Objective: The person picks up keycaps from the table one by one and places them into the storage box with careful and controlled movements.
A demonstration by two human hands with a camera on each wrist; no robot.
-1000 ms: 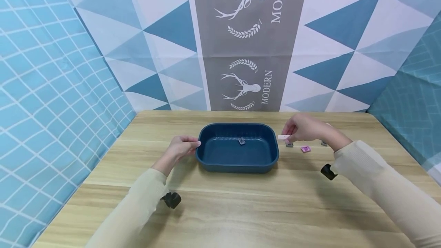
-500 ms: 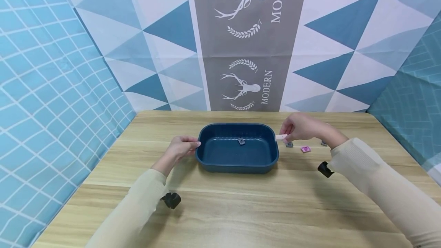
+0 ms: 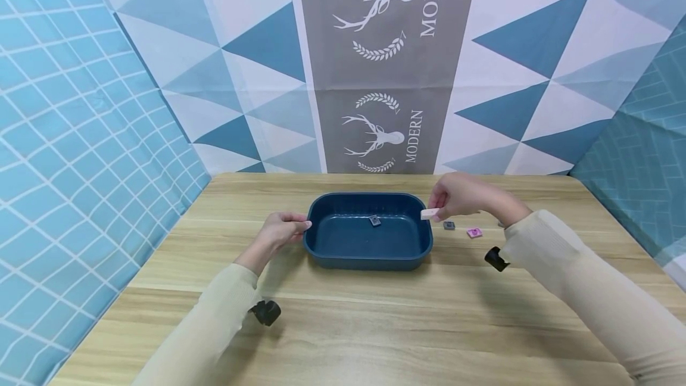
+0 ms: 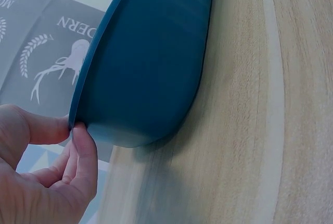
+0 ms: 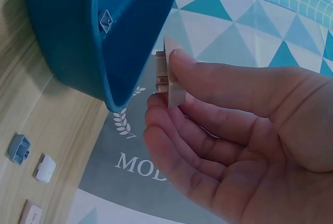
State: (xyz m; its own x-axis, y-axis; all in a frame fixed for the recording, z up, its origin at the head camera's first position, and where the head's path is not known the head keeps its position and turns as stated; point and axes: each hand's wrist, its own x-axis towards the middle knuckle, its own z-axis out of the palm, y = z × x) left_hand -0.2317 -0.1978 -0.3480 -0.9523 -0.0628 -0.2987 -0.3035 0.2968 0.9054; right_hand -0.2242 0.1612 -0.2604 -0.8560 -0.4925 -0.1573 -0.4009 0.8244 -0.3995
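Note:
A dark blue plastic tub (image 3: 367, 263) stands on the wooden table. My left hand (image 3: 276, 231) pinches its left rim between thumb and fingers, plainly so in the left wrist view (image 4: 52, 166). Just over the tub's right rim, my right hand (image 3: 458, 195) holds a pale pink, wide keycap (image 3: 429, 214) between thumb and fingers. The right wrist view shows stems on the underside of this keycap (image 5: 171, 75). Inside the tub lies one small grey keycap (image 3: 374, 220), stem side showing.
Right of the tub, a grey keycap (image 3: 449, 226) and a bright pink keycap (image 3: 474, 233) lie on the table. Another keycap is partly hidden by the right wrist. Patterned cloth (image 3: 380, 130) hangs behind the table's back edge. Dark wrist-worn devices (image 3: 266, 313) hang below both sleeves.
My right hand has moved left with the pale pink keycap, from beside the tub to over its right rim. The left hand stays on the left rim.

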